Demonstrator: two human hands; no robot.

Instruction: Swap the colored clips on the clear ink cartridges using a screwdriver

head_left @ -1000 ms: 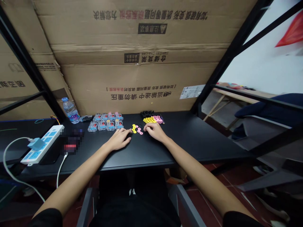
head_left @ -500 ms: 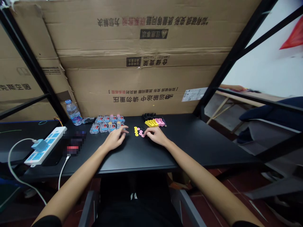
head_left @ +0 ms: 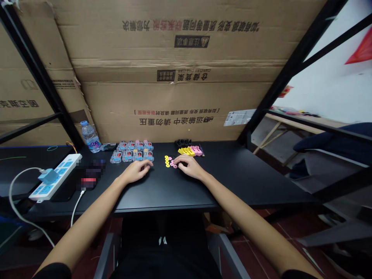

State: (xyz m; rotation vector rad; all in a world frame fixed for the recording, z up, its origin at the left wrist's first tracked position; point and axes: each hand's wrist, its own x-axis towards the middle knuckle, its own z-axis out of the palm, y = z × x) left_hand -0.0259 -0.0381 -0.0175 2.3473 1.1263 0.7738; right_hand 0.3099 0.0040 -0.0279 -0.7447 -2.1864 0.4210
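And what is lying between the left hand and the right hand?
In the head view, yellow rings and pink rings lie there, the pink ones nearer the right hand. Between the left hand and the yellow rings, the black table is bare.

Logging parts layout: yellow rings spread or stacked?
Spread: the yellow rings lie in a row on the table, left of the right hand.

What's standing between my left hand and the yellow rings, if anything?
Nothing visible: just the black tabletop lies between your left hand and the yellow rings. The pink rings and your right hand are to the right of the yellow ones, outside that path.
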